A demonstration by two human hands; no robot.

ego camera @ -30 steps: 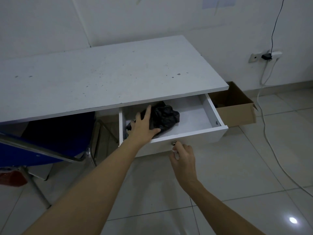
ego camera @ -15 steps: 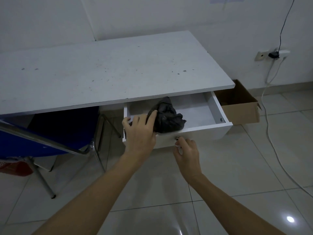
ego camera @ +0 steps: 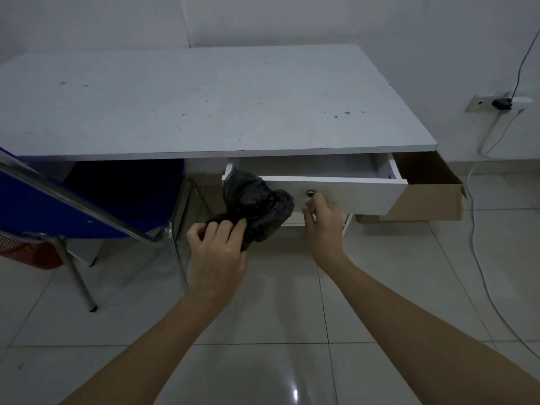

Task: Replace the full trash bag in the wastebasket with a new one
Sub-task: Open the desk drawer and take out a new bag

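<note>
A crumpled black trash bag (ego camera: 255,204) hangs in front of the white drawer (ego camera: 350,195), outside it, at the drawer's left end. My left hand (ego camera: 217,252) grips the bag's lower part from below. My right hand (ego camera: 323,220) sits just under the small metal knob (ego camera: 309,193) on the drawer front, fingers curled and touching or nearly touching it. The drawer stands partly open under the white desk (ego camera: 204,106); its visible inside looks bare. No wastebasket can be seen.
A blue chair with chrome legs (ego camera: 87,206) stands at the left, partly under the desk. An open cardboard box (ego camera: 429,200) sits on the tiled floor right of the drawer. A white cable (ego camera: 479,258) trails from a wall socket (ego camera: 496,103) across the floor.
My left hand has lifted the black bag out of the drawer and drawn it toward me. The drawer is pushed further in than before. My right hand stays at the knob.
</note>
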